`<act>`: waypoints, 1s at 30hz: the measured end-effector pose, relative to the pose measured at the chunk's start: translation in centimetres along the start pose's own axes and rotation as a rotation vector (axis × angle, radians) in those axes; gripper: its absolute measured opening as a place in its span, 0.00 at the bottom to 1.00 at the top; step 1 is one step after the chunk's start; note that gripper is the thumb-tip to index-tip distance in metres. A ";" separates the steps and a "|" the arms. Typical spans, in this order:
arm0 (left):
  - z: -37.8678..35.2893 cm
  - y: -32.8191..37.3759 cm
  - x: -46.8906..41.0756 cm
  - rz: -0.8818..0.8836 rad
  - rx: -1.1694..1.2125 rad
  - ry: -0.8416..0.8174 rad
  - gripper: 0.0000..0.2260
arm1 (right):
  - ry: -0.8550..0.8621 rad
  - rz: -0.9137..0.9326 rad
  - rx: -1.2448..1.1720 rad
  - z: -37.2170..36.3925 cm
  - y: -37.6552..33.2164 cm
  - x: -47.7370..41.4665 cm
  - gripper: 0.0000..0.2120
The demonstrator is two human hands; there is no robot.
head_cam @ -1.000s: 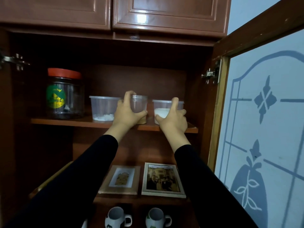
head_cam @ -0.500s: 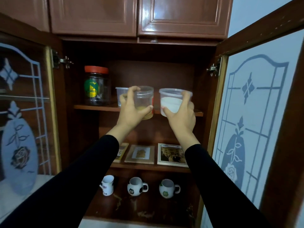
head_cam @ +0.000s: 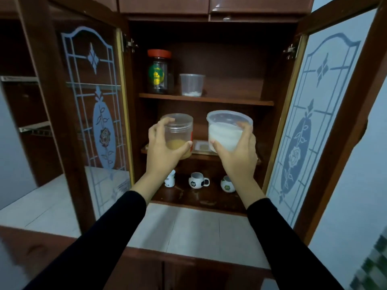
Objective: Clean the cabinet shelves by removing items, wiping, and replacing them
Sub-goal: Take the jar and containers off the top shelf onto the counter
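The big brown cabinet (head_cam: 230, 59) stands open in front of both hands. Its two glass doors, the left door (head_cam: 92, 101) and the right door (head_cam: 314, 122), swing out past the hands on each side, with flowers drawn on the glass. A white tiled worktop (head_cam: 188, 231) lies below the hands and under the arms in black sleeves.

The top shelf (head_cam: 230, 100) is above the hands. On it, up and a bit left of the left hand, stands a dark jar with a red lid (head_cam: 158, 74). A small clear tub (head_cam: 191, 84) with a little white stuff sits just beside it, above the gap between the hands.

The left hand (head_cam: 165, 151) grips a clear jar (head_cam: 180, 130) with yellow stuff at the bottom. The right hand (head_cam: 238, 155) grips a round tub (head_cam: 227, 132) full of something white. Both are held up in the air in front of the cabinet, near each other but apart.

A picture frame (head_cam: 202, 146) lies on the shelf behind the hands, between them. Three little mugs (head_cam: 198, 181) stand below the hands on the cabinet floor.
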State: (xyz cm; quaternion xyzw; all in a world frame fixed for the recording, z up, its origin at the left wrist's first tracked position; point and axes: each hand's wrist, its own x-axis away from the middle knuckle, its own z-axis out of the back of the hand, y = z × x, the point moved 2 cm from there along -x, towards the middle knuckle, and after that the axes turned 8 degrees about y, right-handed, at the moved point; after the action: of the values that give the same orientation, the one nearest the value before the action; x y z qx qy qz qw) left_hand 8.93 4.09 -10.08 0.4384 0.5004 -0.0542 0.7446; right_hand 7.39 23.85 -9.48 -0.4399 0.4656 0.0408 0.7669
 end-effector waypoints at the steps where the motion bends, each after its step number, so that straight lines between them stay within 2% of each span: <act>1: 1.1 0.1 1.3 0.013 -0.018 0.001 0.29 | -0.008 -0.012 -0.001 0.3 -0.1 1.5 0.35; 10: 8.7 0.6 11.9 0.075 -0.114 -0.027 0.29 | -0.158 -0.002 -0.087 4.1 -0.2 12.5 0.36; 24: 16.9 5.7 26.3 0.259 -0.268 0.183 0.31 | -0.344 0.042 -0.275 11.1 -0.3 23.8 0.35; 30: 22.0 6.0 31.4 0.276 -0.318 0.268 0.32 | -0.411 0.055 -0.358 11.6 -2.1 29.2 0.35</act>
State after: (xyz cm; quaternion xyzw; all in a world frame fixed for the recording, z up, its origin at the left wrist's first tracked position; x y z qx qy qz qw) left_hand 42.90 3.44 -28.90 0.3834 0.5322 0.1861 0.7315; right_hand 32.69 20.72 -27.99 -0.5381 0.2972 0.2319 0.7539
